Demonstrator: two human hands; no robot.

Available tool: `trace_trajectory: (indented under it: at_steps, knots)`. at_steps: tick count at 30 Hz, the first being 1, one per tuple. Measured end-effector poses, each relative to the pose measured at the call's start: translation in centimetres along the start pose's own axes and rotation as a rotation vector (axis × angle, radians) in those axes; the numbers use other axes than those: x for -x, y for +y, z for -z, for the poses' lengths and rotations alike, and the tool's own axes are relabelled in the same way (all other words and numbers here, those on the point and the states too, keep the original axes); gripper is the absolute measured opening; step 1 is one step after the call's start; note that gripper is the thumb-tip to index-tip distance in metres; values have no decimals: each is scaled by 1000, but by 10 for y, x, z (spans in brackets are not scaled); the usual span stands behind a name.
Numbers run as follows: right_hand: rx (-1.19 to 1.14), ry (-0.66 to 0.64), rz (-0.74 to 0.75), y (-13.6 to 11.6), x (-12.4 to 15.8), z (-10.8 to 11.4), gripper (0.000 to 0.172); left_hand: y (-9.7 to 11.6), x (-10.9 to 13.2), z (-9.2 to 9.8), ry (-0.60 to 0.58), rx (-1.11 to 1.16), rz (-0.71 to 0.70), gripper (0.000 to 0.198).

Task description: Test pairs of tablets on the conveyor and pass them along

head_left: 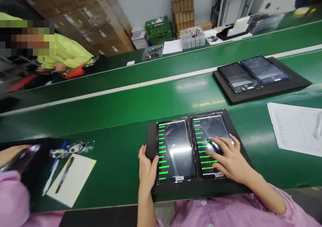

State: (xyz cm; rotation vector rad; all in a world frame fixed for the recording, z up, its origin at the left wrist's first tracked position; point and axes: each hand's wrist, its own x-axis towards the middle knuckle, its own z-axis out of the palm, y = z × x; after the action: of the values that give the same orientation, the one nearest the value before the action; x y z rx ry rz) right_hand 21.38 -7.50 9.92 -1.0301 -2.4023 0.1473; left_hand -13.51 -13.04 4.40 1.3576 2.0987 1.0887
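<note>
Two tablets lie side by side on a black foam tray (187,186) at the near edge of the green belt. The left tablet (174,150) and the right tablet (208,133) both show lists of green text. My left hand (147,168) grips the tray's left edge, thumb lying on the left tablet's bezel. My right hand (227,158) rests on the right tablet with fingers spread, fingertips touching its screen.
A second black tray (261,89) with two dark tablets sits further right on the belt. Printed paper sheets (297,126) lie at the right. To the left are a white sheet with pens (69,178), and a co-worker's pink sleeve (12,200). Another person in yellow (65,51) sits across the belt.
</note>
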Motion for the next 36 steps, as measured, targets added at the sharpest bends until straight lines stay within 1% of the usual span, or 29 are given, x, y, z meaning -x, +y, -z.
trace_trajectory:
  at_steps: [3,5,8,9,11,14,17,19,25,30,33,36]
  knots:
    - [27,-5,-55,2,3,-1,36,4,1,-1,0,-69,-32,80]
    - [27,31,-79,5,6,1,35,3,1,-1,-5,-95,-22,82]
    - [23,147,-73,10,11,7,33,0,2,-1,-16,10,24,77]
    - [28,160,-79,13,12,9,33,0,2,-1,-19,46,36,74]
    - [51,134,-98,19,13,11,35,2,4,0,-10,39,33,69]
    - [106,117,-123,25,13,11,33,13,7,2,24,-96,-89,63]
    - [110,91,-133,24,11,9,32,26,9,5,11,-182,-242,67]
    - [104,52,-149,21,11,8,34,31,10,7,-23,-215,-281,72]
    - [137,-25,-148,15,14,-4,33,25,11,12,-112,-249,-335,79]
    - [146,-40,-164,13,14,-12,40,19,13,11,-126,-245,-416,74]
    - [176,-47,-150,17,14,-8,42,15,14,11,-140,-284,-386,70]
    - [208,-23,-159,34,15,4,48,14,5,16,-137,-189,-347,73]
